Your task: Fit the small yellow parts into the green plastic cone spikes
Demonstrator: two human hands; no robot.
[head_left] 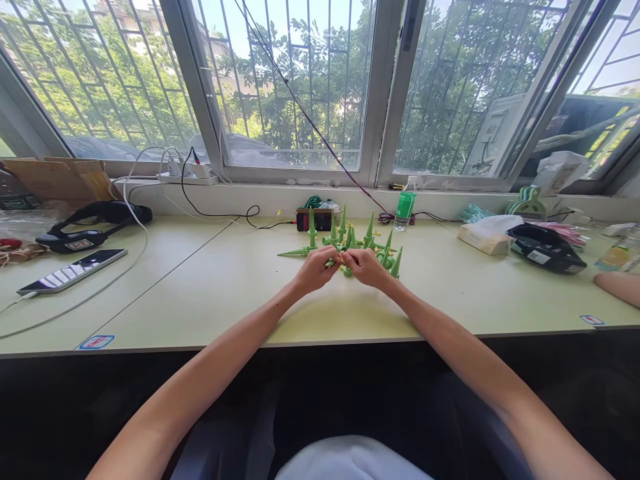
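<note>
Several green cone-tipped pieces [369, 230] stand on the pale table [240, 300], most of them upright, close behind and beside my hands. One green cone [294, 253] lies flat, pointing left. My left hand [319, 268] and my right hand [365, 265] meet in front of the cluster, thumbs and fingers pinched together. Between the fingertips shows a small orange-yellow bit, too small to name. Both hands are closed, and the fingers hide most of what they hold.
A phone [73, 271] with a white cable and a black headset [90, 227] lie at left. Behind the cones are a dark box [315, 220] and a bottle [405, 205]. At right sit a tissue box [487, 235], another headset [546, 250] and another person's arm [620, 287].
</note>
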